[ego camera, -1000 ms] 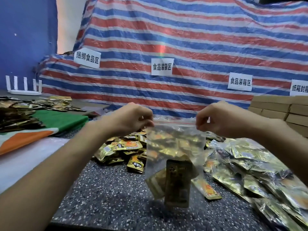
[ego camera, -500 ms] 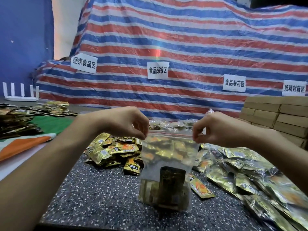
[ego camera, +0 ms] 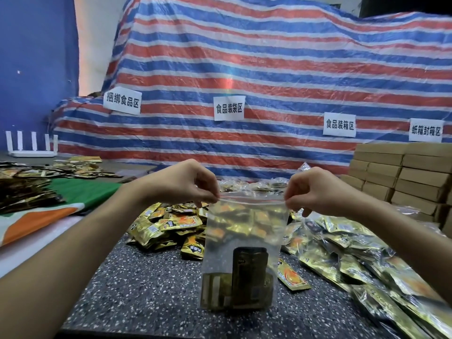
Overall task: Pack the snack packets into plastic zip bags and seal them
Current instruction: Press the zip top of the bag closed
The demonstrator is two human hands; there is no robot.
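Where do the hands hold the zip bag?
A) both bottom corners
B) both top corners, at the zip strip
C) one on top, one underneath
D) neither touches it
B: the left hand and the right hand each pinch a top corner of the zip bag; the snack packets sit low inside.

Both my bare forearms reach forward from the lower corners and angle inward. My left hand is up in front of me, knuckles on top, fingers curled, with thumb and forefinger pinching the top left corner of the zip bag. My right hand is level with it and well apart, curled the same way and pinching the top right corner. The fingertips of both hands point toward each other.
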